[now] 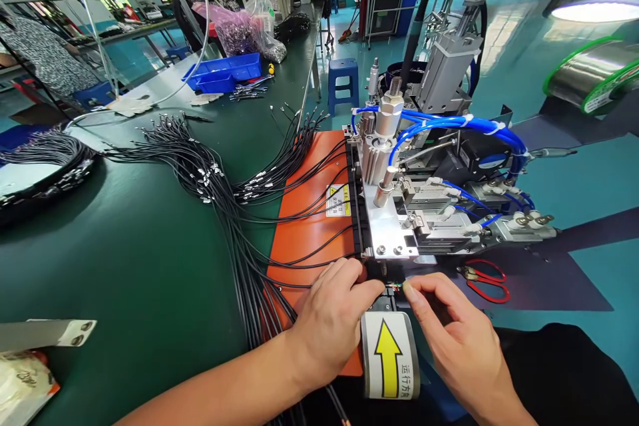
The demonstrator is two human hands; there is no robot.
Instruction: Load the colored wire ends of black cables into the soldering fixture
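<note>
My left hand (332,316) rests on the orange plate (304,213), its thumb and fingers pinched on the end of a thin black cable (299,265) at the machine's front slot. My right hand (452,333) reaches in from the right, with its forefinger and thumb pinched at the small coloured wire tips (395,287) of the same cable. Just below both hands sits a black block bearing a white label with a yellow arrow (389,353). Several more black cables (219,180) fan out across the green table (124,266) and onto the plate.
A metal machine (414,200) with blue air hoses stands behind the hands. Red-handled scissors (486,279) lie to its right. Blue trays (224,72) and bags sit far back on the table. A blue stool (343,80) stands in the aisle, and other people sit at the back left.
</note>
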